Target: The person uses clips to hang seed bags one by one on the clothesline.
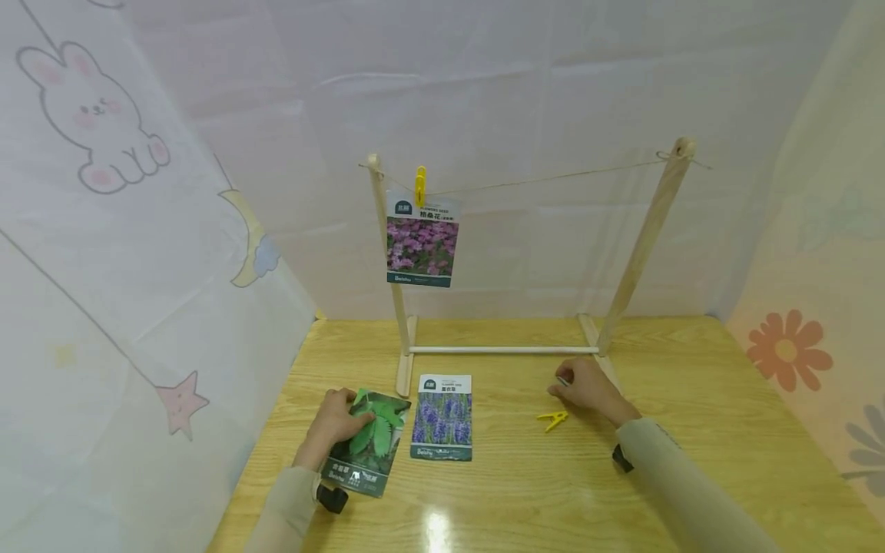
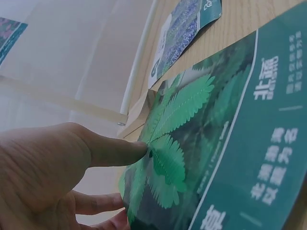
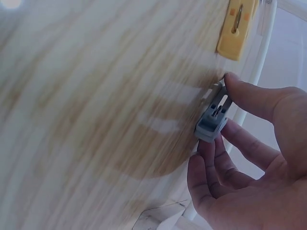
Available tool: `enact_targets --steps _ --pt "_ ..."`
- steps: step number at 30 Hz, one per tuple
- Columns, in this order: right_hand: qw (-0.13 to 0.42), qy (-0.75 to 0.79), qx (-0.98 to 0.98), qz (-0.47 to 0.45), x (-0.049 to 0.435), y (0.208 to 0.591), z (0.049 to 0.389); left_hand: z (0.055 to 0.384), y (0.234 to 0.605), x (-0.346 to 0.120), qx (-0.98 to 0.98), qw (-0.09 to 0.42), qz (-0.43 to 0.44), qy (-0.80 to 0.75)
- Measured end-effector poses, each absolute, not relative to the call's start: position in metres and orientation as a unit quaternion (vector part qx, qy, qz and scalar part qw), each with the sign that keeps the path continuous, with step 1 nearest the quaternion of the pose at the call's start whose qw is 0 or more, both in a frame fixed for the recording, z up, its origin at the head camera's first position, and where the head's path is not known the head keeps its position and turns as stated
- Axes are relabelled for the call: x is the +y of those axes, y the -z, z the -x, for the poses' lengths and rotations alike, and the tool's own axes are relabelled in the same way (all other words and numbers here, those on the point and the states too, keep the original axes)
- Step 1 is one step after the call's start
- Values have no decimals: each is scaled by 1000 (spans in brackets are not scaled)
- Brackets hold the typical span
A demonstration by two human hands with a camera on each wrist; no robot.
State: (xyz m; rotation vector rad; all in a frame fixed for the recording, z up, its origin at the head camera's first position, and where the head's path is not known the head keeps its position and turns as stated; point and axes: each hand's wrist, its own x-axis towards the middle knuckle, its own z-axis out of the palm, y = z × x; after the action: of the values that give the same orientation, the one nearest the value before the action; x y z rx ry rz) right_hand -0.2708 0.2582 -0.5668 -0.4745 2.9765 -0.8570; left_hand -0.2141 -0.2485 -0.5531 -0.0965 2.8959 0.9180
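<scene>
My left hand [image 1: 335, 421] holds a seed packet [image 1: 379, 461] with green fern-like leaves on it, at the table's left. In the left wrist view the thumb lies on the packet's [image 2: 220, 124] picture, with other fingers partly hidden behind its edge. Over at the right, my right hand [image 1: 588, 386] pinches a grey-blue clothespin [image 3: 213, 115] between thumb and fingers, close to the tabletop. Beside that hand lies a yellow clothespin [image 1: 553, 419]. A packet with purple flower spikes [image 1: 442, 418] lies flat between the two hands.
Behind the hands stands a wooden frame [image 1: 639, 253] with a string [image 1: 539, 182] tied across its posts. A pink-flower packet [image 1: 420, 246] hangs from the string by a yellow clothespin [image 1: 420, 187], near the left post. A white rod [image 1: 505, 350] joins the frame's feet.
</scene>
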Motion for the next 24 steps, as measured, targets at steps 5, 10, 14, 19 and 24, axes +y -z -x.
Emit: enact_targets --steps 5,10,14,19,24 --pt "15 275 951 144 259 564 269 215 553 -252 947 59 28 -316" --pt "16 278 948 154 259 560 267 216 550 -255 942 68 25 -326" --pt "12 277 948 155 259 557 266 214 546 -257 933 82 37 -348" --pt "7 285 946 154 259 555 266 213 544 -259 922 89 45 -373" --pt "5 308 938 159 259 552 268 212 543 -260 912 93 47 -396"
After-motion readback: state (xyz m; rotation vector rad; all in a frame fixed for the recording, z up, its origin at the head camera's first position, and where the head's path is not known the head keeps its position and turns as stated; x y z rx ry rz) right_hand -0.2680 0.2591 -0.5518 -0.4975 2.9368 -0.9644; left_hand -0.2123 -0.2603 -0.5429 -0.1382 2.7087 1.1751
